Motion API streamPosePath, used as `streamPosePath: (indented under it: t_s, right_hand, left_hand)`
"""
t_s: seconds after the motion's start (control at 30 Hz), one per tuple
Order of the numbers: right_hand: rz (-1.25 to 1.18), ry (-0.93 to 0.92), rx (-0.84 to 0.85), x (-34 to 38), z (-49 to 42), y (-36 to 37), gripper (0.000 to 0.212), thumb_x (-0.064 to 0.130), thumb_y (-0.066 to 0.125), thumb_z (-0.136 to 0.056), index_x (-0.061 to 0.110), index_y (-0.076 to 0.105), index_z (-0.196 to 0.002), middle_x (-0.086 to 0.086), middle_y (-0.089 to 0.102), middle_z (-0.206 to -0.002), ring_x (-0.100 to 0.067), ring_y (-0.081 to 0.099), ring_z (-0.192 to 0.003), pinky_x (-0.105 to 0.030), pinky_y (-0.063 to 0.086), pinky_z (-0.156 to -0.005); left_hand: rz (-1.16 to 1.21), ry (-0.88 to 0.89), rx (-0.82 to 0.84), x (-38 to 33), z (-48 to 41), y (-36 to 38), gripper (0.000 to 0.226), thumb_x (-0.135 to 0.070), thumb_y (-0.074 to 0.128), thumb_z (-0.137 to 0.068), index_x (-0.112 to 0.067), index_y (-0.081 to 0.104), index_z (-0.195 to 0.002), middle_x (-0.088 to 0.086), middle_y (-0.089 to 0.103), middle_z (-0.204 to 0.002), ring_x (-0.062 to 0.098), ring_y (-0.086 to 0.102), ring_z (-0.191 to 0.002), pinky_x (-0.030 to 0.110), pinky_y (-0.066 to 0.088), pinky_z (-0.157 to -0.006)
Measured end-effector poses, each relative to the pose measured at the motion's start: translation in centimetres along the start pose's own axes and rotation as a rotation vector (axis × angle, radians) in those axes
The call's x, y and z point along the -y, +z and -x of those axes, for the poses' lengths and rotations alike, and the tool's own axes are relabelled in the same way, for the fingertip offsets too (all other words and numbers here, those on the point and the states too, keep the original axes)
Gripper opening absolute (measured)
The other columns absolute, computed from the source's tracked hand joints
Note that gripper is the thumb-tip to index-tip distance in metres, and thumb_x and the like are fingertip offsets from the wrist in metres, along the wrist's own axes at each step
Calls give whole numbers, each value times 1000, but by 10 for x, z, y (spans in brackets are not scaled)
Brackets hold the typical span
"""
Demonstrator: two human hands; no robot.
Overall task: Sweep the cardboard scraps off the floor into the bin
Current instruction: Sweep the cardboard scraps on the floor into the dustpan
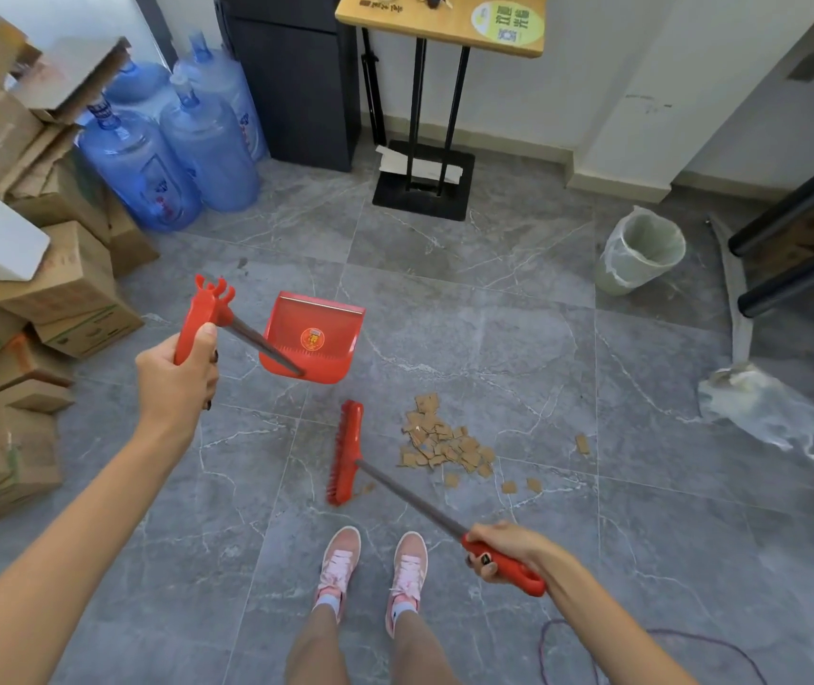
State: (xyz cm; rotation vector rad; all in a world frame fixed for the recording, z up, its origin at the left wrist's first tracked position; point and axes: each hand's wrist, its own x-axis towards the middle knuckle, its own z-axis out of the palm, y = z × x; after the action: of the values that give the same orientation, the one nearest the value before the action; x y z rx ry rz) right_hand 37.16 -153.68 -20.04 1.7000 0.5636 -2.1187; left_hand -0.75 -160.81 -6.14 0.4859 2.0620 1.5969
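A pile of small brown cardboard scraps [447, 444] lies on the grey tiled floor, with a few strays to its right. My right hand [506, 548] grips the red handle of a red broom [348, 452], whose head rests on the floor just left of the pile. My left hand [182, 370] holds the red handle of a red dustpan [313, 338], whose pan hangs above the floor, behind and left of the scraps. A grey bin [642, 249] lined with a clear bag stands at the far right, its mouth open.
Stacked cardboard boxes [24, 299] fill the left side, with blue water jugs [182, 140] behind them. A stand table with a black base [422, 182] is at the back. A plastic bag [765, 407] and black table legs [800, 234] lie right. My pink shoes [370, 571] are below.
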Motion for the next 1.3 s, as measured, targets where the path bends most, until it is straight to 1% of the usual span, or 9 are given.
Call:
streamPosePath:
  t_s: [0.17,0.33,0.43,0.57,0.67,0.83,0.97,1.1,1.3]
  right_hand:
    - [203,42,92,-9,-5,39,14,6,41,-93,4,42,-80,-7,49,-55,-8,41,-37,-14,34,-34]
    - [324,77,94,-25,-11,77,18,11,41,-92,7,38,-74,-5,44,-62,-9,40,-43,-13,32,-36]
    - [375,69,56,-28,-9,94,19,10,38,-93,9,37,-74,-6,41,-64,-8,41,-30,-15,35,-33]
    - [495,17,-57,-25,-24,94,19,13,43,-90,9,41,-72,-7,46,-64,-10,48,-31,-19,39,-36]
    - [522,29,-122,-20,-34,81,22,18,46,-89,8,44,-69,-5,49,-61,-12,47,-42,-19,39,-47]
    - [572,34,-180,4,-24,35,32,20,38,-97,9,43,-68,-3,49,-62,-6,45,-26,-15,37,-36]
    - [496,79,-158,25,-22,-27,25,17,42,-96,8,42,-73,-3,47,-60,-8,44,-32,-15,37,-33]
    - [468,117,-183,26,-24,-68,22,16,46,-92,8,44,-71,-4,47,-61,-10,43,-42,-16,37,-38]
    - [426,60,-232,13,-14,-102,21,14,50,-90,6,45,-71,-8,51,-63,-15,48,-49,-19,38,-45]
  left_hand:
    - [10,26,-45,-5,20,-5,37,-21,50,-97,-13,42,-62,-14,34,-35,1,26,-31,12,21,-34]
    - [3,19,-51,1,40,-17,36,-22,50,-97,-13,42,-62,-14,34,-34,1,26,-31,13,21,-34]
    - [-12,1,-22,5,48,-20,36,-23,50,-97,-14,42,-62,-13,34,-35,1,26,-31,13,21,-34]
    - [-27,-22,18,13,53,-18,37,-23,50,-96,-14,42,-62,-12,35,-35,2,27,-31,14,22,-34]
    - [-46,-36,50,20,59,-9,37,-21,50,-97,-13,42,-61,-11,35,-34,2,27,-31,15,22,-33]
    - [-67,-73,74,33,68,12,37,-23,50,-97,-13,43,-62,-12,36,-35,2,28,-32,15,23,-33]
    - [-79,-86,71,38,73,32,37,-24,50,-97,-14,43,-62,-12,36,-35,2,28,-32,15,23,-33]
    - [-98,-102,53,34,78,57,36,-26,50,-97,-14,44,-64,-13,35,-36,2,28,-32,15,22,-33]
    - [-114,-72,60,28,80,86,36,-29,51,-95,-14,46,-63,-12,37,-37,4,30,-33,15,24,-34]
